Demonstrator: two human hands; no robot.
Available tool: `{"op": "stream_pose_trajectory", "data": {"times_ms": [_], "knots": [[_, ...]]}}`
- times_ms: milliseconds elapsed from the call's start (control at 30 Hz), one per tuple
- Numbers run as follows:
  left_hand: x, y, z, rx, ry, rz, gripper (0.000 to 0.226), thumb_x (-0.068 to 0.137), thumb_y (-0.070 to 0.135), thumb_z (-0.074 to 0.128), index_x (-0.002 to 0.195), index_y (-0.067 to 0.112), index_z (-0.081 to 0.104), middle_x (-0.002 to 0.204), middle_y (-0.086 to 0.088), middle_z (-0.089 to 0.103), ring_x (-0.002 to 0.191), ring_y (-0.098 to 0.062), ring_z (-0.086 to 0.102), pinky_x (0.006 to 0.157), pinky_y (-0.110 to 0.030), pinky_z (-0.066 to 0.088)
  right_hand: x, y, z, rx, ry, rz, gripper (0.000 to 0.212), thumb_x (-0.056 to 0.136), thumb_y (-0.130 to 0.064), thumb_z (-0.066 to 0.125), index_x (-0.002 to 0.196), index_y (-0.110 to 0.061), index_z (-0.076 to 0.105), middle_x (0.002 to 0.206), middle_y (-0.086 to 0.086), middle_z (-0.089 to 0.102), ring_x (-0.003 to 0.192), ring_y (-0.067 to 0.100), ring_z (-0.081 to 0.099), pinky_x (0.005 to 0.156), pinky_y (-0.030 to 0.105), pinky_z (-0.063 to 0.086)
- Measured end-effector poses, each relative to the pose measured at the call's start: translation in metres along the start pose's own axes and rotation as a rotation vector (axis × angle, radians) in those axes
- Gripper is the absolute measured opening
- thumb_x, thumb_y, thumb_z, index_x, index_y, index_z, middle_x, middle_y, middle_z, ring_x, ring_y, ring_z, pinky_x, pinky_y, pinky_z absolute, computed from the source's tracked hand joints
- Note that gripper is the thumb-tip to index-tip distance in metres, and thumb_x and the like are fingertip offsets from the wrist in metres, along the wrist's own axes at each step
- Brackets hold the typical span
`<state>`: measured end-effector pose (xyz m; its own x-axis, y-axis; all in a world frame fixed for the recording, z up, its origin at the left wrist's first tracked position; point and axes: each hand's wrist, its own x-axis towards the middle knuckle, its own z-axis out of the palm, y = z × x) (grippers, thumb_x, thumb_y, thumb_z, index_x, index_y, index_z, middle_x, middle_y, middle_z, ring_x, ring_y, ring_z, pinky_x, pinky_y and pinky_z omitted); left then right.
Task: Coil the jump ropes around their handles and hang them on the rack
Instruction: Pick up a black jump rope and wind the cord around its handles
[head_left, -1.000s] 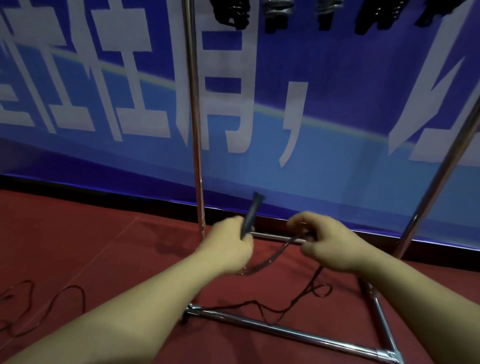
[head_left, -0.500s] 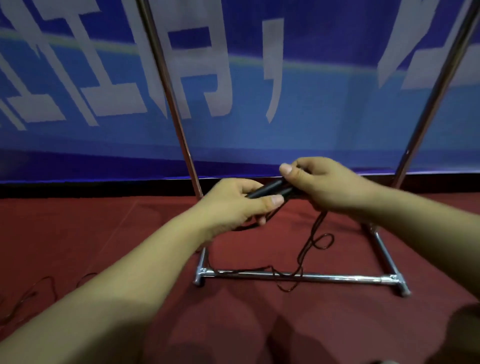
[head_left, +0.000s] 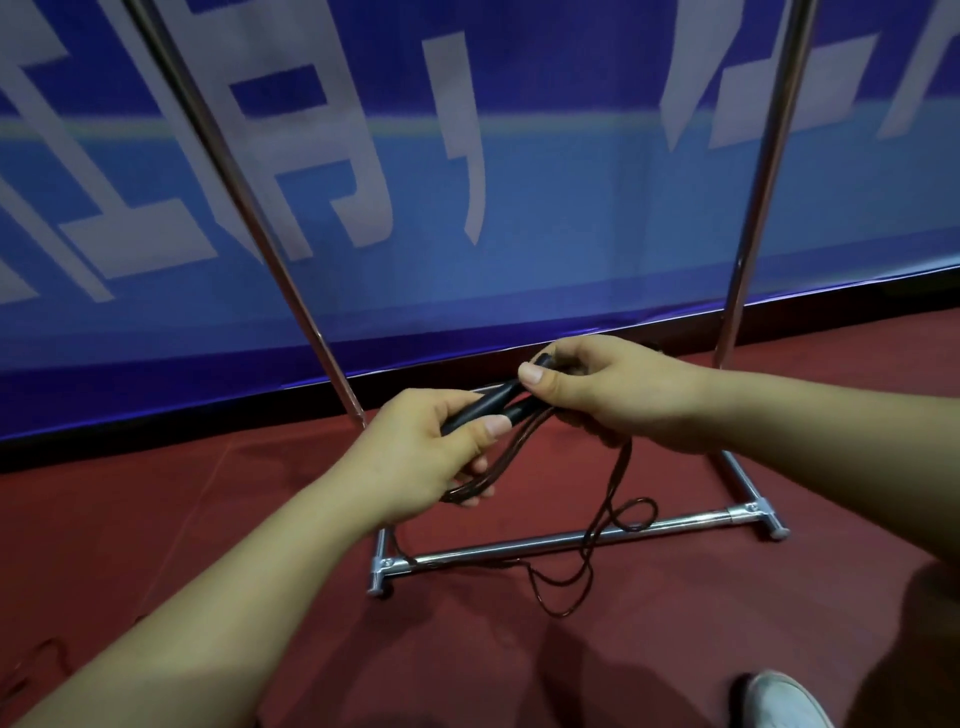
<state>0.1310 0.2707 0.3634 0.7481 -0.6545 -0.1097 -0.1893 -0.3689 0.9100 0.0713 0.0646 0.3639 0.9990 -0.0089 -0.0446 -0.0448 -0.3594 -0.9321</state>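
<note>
Two black jump rope handles (head_left: 493, 402) lie side by side, held between my hands in front of the chrome rack (head_left: 571, 543). My left hand (head_left: 415, 457) grips their near ends, with several strands of thin dark rope (head_left: 597, 540) gathered under its fingers. My right hand (head_left: 618, 389) pinches the far ends, thumb on top. The rest of the rope hangs down from my right hand, loops over the rack's base bar and trails onto the red carpet.
The rack's two uprights (head_left: 270, 249) rise in front of a blue banner with white characters (head_left: 467, 208). A white shoe (head_left: 784, 701) shows at the bottom right. Another dark rope end (head_left: 31, 670) lies on the carpet at the far left.
The handle, upright in my left hand a second ago, now lies level beside the other handle, and my right hand has closed onto them. My view has tilted down toward the rack's base.
</note>
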Motion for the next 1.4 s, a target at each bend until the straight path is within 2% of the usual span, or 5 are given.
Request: {"op": "stream_pose_trajectory", "data": {"times_ms": [400,533,800,967,1400], "knots": [[-0.012,-0.012,-0.032,0.239,0.025,-0.113,0.015,0.097,0.027,0.065,0.098,0.013,0.068,0.058,0.001,0.055,0.044,-0.021,0.061,0.042,-0.031,0.049,-0.007,0.009,-0.033,-0.565,-0.238,0.042,0.065,0.065,-0.074,0.063,0.067,-0.010,0.057,0.052,-0.001,0.050,0.050,0.007,0.047,0.053,0.024,0.045],[-0.020,-0.013,-0.047,0.233,0.048,-0.147,0.022,0.096,0.032,0.063,0.100,0.010,0.069,0.056,0.002,0.057,0.048,-0.023,0.064,0.059,-0.047,0.053,-0.005,0.014,-0.039,-0.552,-0.236,0.045,0.059,0.066,-0.072,0.065,0.062,-0.015,0.055,0.051,-0.010,0.042,0.050,0.007,0.039,0.052,0.021,0.036],[-0.030,-0.013,-0.063,0.245,0.109,-0.130,0.026,0.097,0.025,0.063,0.103,-0.001,0.067,0.053,0.001,0.056,0.044,-0.019,0.060,0.039,-0.026,0.049,-0.014,-0.001,-0.049,-0.124,-0.384,0.322,0.047,0.071,-0.053,0.083,0.058,-0.014,0.061,0.060,0.005,0.053,0.055,0.020,0.048,0.064,0.032,0.044],[-0.029,-0.011,-0.055,0.122,0.081,-0.126,0.010,0.097,0.022,0.063,0.094,0.014,0.069,0.060,-0.003,0.057,0.054,-0.022,0.066,0.049,-0.030,0.054,-0.010,0.003,-0.040,0.223,-0.212,0.343,0.039,0.086,-0.044,0.061,0.063,-0.020,0.040,0.062,-0.001,0.023,0.051,0.014,0.022,0.053,0.028,0.034],[-0.035,-0.003,-0.045,0.119,-0.081,-0.156,0.018,0.102,0.028,0.056,0.109,0.013,0.062,0.081,-0.008,0.074,0.051,-0.018,0.059,0.044,-0.026,0.043,-0.002,0.005,-0.028,-0.169,0.096,-0.016,0.020,0.100,-0.028,0.057,0.084,-0.017,0.063,0.055,-0.011,0.046,0.048,0.009,0.039,0.044,0.021,0.034]]}}
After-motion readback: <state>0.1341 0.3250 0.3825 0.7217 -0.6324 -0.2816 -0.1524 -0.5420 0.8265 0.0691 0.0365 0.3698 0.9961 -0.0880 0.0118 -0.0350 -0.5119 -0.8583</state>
